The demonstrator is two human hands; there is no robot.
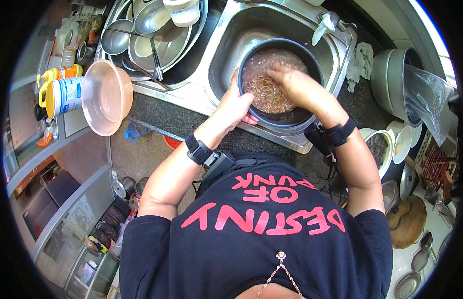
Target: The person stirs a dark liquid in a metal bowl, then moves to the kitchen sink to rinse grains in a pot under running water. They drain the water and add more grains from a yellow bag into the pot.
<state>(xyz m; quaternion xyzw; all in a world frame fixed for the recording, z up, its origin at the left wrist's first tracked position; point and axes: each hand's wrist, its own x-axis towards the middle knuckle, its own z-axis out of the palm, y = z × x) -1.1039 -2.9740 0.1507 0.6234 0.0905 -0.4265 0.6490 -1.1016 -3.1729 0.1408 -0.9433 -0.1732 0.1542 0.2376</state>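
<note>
A dark round pot (318, 71) is tilted over the right basin of a stainless steel sink (231, 48). Reddish-brown grains, which look like rice (270, 99), lie in cloudy water inside it. My left hand (237, 101) grips the pot's near left side, thumb at the rim and fingers around the outer wall. Inside the pot, my right hand (291, 84) reaches into the water and grains from the right. Its fingertips are blurred and partly under the surface, so their hold is unclear. A tap (325, 26) with a pale wrapping on its spout stands behind the pot.
Metal bowls (117, 37) and utensils fill the left basin. A pinkish plastic basin (104, 98) and yellow-capped bottles (65, 93) stand left. At right are a grey cloth (360, 63), a large metal pot (388, 82) with a plastic bag, and a white container (381, 149).
</note>
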